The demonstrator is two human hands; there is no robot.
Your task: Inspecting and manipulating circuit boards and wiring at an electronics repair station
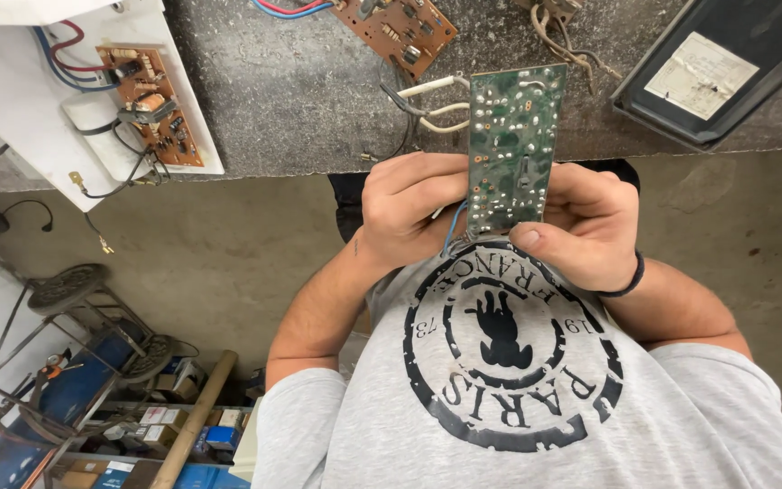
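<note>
Both hands (499,217) hide the green circuit board's (513,136) lower edges.

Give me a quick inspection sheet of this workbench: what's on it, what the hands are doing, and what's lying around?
Surface: grey speckled bench top, worn, dusty-looking.
Job's things: green circuit board, solder side toward the camera, held upright between both hands at the bench edge.
Clutter: brown circuit board on a white panel; a second brown board at the far edge; a dark tray with a paper label.
Grippers: left hand grips the board's left edge; right hand holds its right edge, thumb on the lower corner.
Cables: white leads run from the green board; red and blue wires on the panel.
Surroundings: concrete floor, metal rack with boxes.
</note>
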